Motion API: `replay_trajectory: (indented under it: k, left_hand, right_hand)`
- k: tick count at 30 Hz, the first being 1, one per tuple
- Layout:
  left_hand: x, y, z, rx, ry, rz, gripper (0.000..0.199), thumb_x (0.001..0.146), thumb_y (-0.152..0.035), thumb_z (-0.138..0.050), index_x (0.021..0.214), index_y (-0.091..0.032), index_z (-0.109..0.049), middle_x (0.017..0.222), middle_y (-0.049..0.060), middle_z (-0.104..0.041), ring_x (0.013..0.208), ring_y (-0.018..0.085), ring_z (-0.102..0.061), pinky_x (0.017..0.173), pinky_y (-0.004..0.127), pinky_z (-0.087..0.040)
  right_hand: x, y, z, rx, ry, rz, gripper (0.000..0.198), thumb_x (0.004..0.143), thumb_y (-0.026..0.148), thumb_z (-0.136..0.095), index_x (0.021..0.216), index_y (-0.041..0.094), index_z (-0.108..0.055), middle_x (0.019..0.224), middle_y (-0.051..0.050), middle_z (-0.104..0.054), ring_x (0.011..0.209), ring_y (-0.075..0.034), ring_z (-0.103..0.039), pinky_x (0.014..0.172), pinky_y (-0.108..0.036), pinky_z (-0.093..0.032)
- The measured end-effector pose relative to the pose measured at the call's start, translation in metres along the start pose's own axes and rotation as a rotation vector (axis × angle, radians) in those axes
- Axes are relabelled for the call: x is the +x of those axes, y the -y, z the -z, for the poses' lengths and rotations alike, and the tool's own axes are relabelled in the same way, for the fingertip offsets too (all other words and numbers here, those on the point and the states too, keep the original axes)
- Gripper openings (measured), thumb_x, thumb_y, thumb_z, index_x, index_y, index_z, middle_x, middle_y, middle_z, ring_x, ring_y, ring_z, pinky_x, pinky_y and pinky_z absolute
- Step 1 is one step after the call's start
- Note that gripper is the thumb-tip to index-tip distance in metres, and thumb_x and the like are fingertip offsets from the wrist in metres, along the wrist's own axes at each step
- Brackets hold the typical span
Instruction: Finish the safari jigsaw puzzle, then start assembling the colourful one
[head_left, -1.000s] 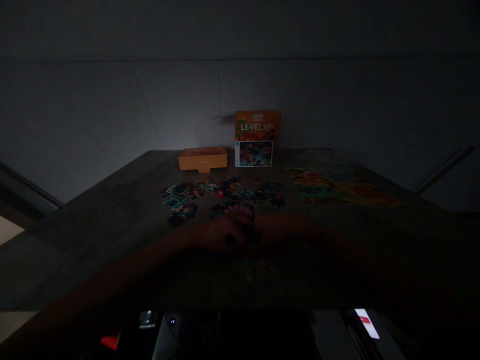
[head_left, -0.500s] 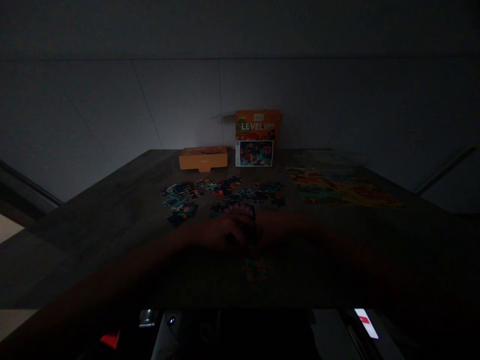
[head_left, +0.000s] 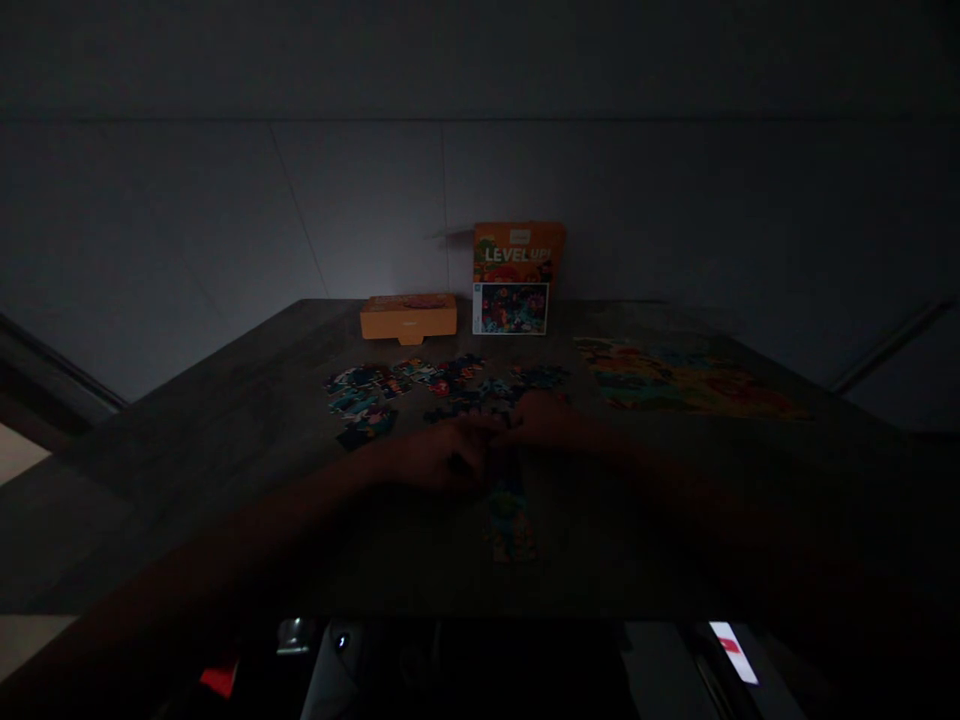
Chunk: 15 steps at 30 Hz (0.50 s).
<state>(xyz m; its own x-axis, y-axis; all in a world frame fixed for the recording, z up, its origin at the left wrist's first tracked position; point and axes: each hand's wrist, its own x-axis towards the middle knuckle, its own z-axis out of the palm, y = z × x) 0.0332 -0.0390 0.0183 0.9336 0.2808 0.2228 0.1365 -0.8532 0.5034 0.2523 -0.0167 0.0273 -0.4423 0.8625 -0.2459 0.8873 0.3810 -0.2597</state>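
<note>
In the dim light my left hand (head_left: 442,455) rests over the table with its fingers curled and the forefinger reaching right. My right hand (head_left: 547,422) comes in from the other side, its fingers pointing left and bent down. The fingertips of both hands meet at the far end of a narrow strip of joined puzzle pieces (head_left: 510,525); what lies under them is hidden. Just beyond the hands are loose, dark-coloured jigsaw pieces (head_left: 491,390). A group of puzzle pieces (head_left: 367,425) lies to the left of them.
At the back stand an upright orange puzzle box (head_left: 517,255) with a picture card (head_left: 512,310) before it, and a low orange box (head_left: 409,318). A colourful flat picture sheet (head_left: 690,378) lies on the right. A lit screen (head_left: 733,652) shows below the table's near edge.
My hands have moved slightly away from me and lifted off the strip's middle, so more of the strip shows. The purple piece with pink rings is now out of sight.
</note>
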Motion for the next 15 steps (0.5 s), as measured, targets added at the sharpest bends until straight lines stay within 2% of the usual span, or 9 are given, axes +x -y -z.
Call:
replay_trajectory:
  k: [6,9,10,12,14,15]
  left_hand:
    - [0.001,-0.002,0.002,-0.018,-0.036,-0.03,0.007,0.079,-0.015,-0.069,0.078,-0.017,-0.075,0.12,0.012,-0.065,0.131,0.026,-0.047,0.104,0.035,-0.042]
    - [-0.006,0.015,0.018,-0.017,-0.166,0.041,0.011,0.083,-0.023,-0.066,0.083,-0.017,-0.076,0.132,0.011,-0.059,0.117,0.024,-0.058,0.098,0.035,-0.047]
    - [-0.011,0.024,0.027,0.042,-0.285,0.144,0.013,0.085,-0.025,-0.065,0.084,-0.017,-0.075,0.128,0.011,-0.061,0.115,0.023,-0.059,0.098,0.035,-0.047]
    - [-0.027,0.045,0.049,0.216,-0.514,0.464,0.017,0.087,-0.029,-0.061,0.088,-0.017,-0.074,0.116,0.009,-0.066,0.108,0.023,-0.061,0.097,0.036,-0.047]
    - [-0.048,0.065,0.068,0.374,-0.627,0.867,0.022,0.088,-0.029,-0.058,0.099,-0.016,-0.071,0.118,0.011,-0.065,0.109,0.026,-0.06,0.097,0.037,-0.045]
    - [-0.058,0.073,0.076,0.41,-0.638,1.042,0.027,0.087,-0.033,-0.061,0.105,-0.014,-0.069,0.123,0.013,-0.063,0.114,0.028,-0.058,0.099,0.038,-0.043]
  right_hand:
    - [0.003,0.0,-0.004,-0.03,-0.07,-0.003,0.068,0.08,0.076,-0.045,0.065,0.014,-0.07,0.058,-0.004,-0.055,0.055,-0.013,-0.049,0.052,-0.026,-0.025]
    - [0.003,0.0,-0.007,-0.093,-0.14,0.002,0.07,0.086,0.072,-0.038,0.068,0.014,-0.071,0.062,-0.006,-0.058,0.057,-0.014,-0.049,0.054,-0.027,-0.025]
    - [0.003,0.0,-0.009,-0.116,-0.164,0.007,0.069,0.088,0.07,-0.037,0.068,0.014,-0.071,0.063,-0.007,-0.059,0.058,-0.014,-0.049,0.054,-0.027,-0.025]
    - [0.004,-0.001,-0.011,-0.159,-0.185,0.022,0.067,0.091,0.066,-0.035,0.068,0.014,-0.071,0.064,-0.007,-0.06,0.058,-0.014,-0.049,0.054,-0.027,-0.024]
    - [0.005,-0.002,-0.012,-0.181,-0.18,0.046,0.069,0.092,0.065,-0.031,0.067,0.014,-0.071,0.064,-0.007,-0.06,0.058,-0.014,-0.05,0.054,-0.027,-0.024]
    - [0.005,-0.003,-0.012,-0.186,-0.174,0.051,0.07,0.093,0.064,-0.03,0.067,0.014,-0.071,0.065,-0.007,-0.061,0.058,-0.014,-0.05,0.054,-0.027,-0.024]
